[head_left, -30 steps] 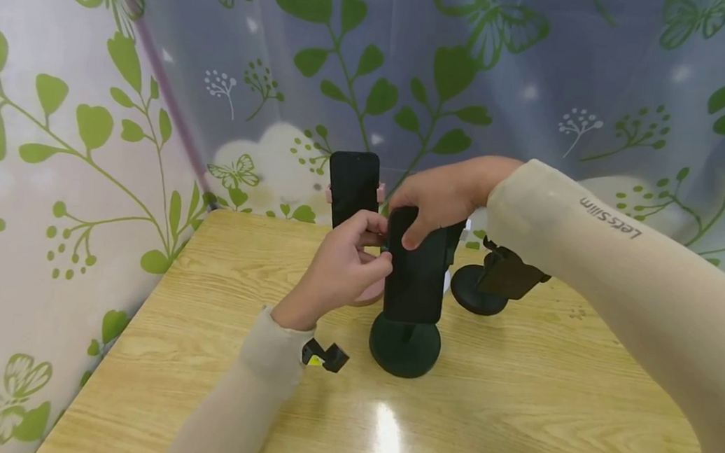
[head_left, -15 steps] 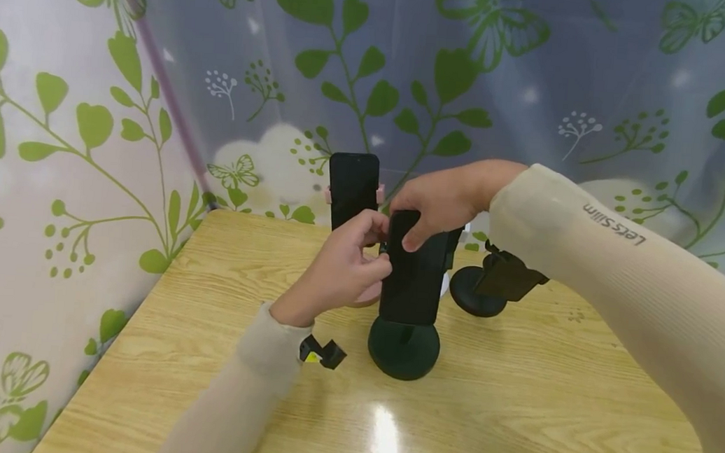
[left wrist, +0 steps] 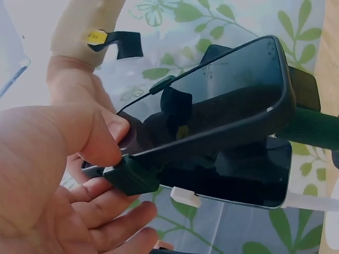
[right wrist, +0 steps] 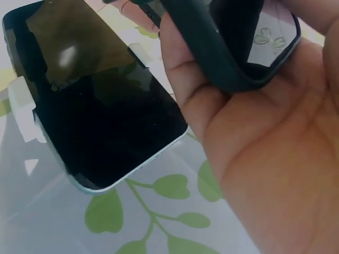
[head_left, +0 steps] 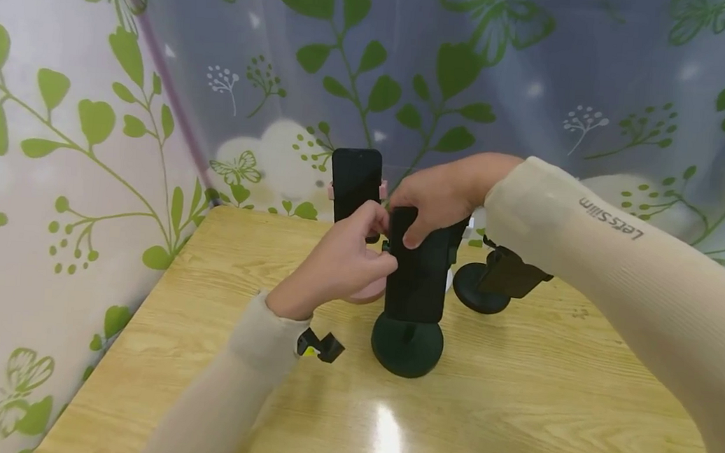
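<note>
A black phone (head_left: 418, 279) stands upright in a dark green phone stand (head_left: 407, 352) at the middle of the table. My right hand (head_left: 443, 191) reaches over from the right and grips the phone's top end, thumb on the screen and fingers behind. At the phone's left edge, my left hand (head_left: 344, 260) has its thumb and fingers around the stand's green side clamp (left wrist: 132, 175). In the left wrist view the thumb lies at the clamp's upper side, and the other fingers spread below it. The right wrist view shows the phone's dark case corner against the right palm.
Behind on the left, a second phone (head_left: 355, 184) sits in a pink stand (head_left: 367, 293). Another phone (right wrist: 106, 106) in a white holder is mostly hidden behind the middle one. A black stand (head_left: 481, 291) with a tilted dark panel is at the right. A patterned curtain (head_left: 286, 53) backs the table.
My left thumb and index finger have spread a little apart at the clamp, showing more of it between them. The right hand keeps its hold on the phone's top.
</note>
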`<state>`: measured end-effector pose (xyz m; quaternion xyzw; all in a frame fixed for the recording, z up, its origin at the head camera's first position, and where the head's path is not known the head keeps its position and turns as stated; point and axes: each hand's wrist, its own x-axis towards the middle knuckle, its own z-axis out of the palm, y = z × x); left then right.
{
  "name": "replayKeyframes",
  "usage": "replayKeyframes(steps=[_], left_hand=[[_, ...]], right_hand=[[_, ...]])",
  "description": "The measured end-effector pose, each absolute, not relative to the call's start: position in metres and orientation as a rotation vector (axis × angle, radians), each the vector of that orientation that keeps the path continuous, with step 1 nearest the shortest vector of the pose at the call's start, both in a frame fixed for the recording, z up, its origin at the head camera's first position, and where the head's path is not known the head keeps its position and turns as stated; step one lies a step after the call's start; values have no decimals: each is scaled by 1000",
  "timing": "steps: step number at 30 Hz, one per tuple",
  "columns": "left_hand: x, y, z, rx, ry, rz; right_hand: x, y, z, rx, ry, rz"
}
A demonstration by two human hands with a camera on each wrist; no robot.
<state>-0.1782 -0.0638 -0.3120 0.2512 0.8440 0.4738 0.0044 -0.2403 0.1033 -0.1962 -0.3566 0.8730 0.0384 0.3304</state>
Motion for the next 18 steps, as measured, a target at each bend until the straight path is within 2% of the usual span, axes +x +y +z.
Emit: replayKeyframes(steps=[10,18], left_hand=[[-178,-59,-295,708,2753,1219],[-177,-53,-292,669,2715,1239]], right_hand=[[-243,105,-195,-933,2251,65],[-243,108,-198,-934,2238,25]])
